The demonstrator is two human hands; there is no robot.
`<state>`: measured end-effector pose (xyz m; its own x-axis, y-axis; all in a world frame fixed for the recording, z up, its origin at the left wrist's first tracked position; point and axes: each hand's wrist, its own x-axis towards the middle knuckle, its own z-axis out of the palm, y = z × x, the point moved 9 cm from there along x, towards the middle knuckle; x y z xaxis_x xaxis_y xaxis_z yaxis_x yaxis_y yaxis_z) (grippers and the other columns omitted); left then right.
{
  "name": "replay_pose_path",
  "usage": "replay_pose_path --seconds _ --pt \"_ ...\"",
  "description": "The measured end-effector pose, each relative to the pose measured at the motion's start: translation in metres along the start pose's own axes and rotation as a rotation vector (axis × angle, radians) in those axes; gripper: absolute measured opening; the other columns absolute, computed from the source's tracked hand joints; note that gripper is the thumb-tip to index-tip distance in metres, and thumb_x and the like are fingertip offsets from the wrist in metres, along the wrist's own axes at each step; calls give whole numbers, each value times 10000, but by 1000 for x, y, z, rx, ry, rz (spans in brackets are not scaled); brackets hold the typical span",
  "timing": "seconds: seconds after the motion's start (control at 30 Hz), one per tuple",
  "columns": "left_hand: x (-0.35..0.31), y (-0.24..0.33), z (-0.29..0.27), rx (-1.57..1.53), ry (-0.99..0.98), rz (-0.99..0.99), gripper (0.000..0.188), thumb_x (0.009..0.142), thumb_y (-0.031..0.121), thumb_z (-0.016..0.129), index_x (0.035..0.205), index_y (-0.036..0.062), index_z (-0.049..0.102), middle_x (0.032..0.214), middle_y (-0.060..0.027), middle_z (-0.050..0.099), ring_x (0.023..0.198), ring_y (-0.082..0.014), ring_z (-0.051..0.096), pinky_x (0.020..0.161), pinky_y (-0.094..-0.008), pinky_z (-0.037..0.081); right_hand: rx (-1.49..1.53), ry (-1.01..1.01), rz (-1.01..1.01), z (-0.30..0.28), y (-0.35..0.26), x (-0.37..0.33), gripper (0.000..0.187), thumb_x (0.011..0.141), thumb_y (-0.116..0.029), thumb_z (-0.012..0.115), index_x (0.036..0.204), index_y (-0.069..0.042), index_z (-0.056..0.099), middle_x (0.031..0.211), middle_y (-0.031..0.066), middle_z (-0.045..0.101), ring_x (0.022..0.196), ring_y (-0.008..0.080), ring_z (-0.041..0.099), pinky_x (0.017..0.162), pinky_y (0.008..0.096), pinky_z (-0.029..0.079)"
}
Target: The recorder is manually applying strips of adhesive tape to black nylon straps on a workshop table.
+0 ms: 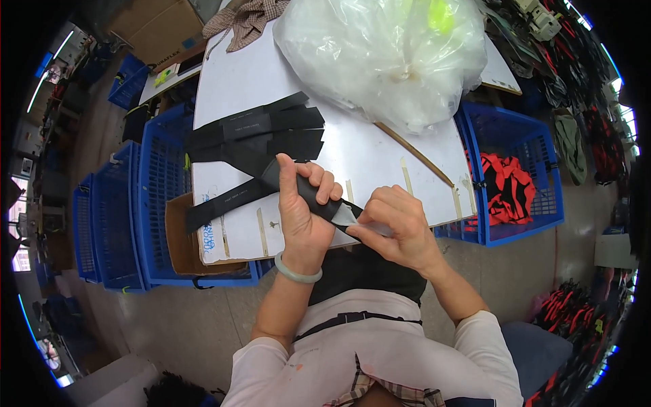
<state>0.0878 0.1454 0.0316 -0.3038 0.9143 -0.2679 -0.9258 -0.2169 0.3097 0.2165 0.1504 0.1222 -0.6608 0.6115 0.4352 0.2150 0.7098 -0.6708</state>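
Note:
My left hand [306, 220] is wrapped round a black fabric strip [314, 195] just above the near edge of the white table [237, 241]. The strip's end toward my right hand gapes, and a whitish translucent sheet [344, 215] shows in that opening. Between thumb and fingers, my right hand [401, 227] pinches this sheet; the part inside the strip is hidden. Behind and left of my left hand lie several flat black strips [271, 124], overlapping in a fan. One of them [224, 205] slants over the table's left edge.
A big clear plastic bag [380, 61] of pale contents fills the table's far side. Below it lies a thin brown stick [417, 154]. Blue crates [163, 163] and an open cardboard box [182, 237] stand left; another blue crate [519, 230] holds red-and-black pieces [505, 190] at right.

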Motion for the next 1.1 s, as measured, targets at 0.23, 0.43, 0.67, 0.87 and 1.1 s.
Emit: replay_pose_path --seconds 0.23,0.43,0.67,0.87,1.1 --pt "2 -3 3 -65 -40 -72 426 910 508 606 743 121 548 675 11 427 551 -109 391 519 -269 368 96 -10 -80 -1 -5 4 233 692 -98 782 731 -45 559 729 56 518 664 236 528 599 355 414" --pt "1 -7 2 -91 -65 -76 395 909 481 623 784 113 549 690 5 434 613 -120 424 507 -250 375 71 53 -79 -1 -3 3 240 689 -90 783 738 -35 555 728 70 525 656 256 539 596 363 431" --pt "-5 -3 1 -29 -74 22 394 907 476 628 785 113 534 700 3 436 633 -124 441 527 -258 393 17 146 97 12 1 -1 244 712 -61 770 809 -17 550 766 102 572 638 274 590 540 353 462" --pt "0 11 -3 -125 -27 29 419 903 497 622 766 116 512 689 7 409 618 -123 412 518 -251 369 109 63 108 -3 -10 -12 211 745 12 740 826 6 546 842 121 597 648 262 596 562 331 481" --pt "-8 -4 8 -17 -66 21 433 913 512 598 760 113 522 689 -1 444 602 -123 429 512 -252 374 188 92 113 14 -4 -5 181 767 25 750 874 18 604 883 117 641 648 162 614 589 260 503"
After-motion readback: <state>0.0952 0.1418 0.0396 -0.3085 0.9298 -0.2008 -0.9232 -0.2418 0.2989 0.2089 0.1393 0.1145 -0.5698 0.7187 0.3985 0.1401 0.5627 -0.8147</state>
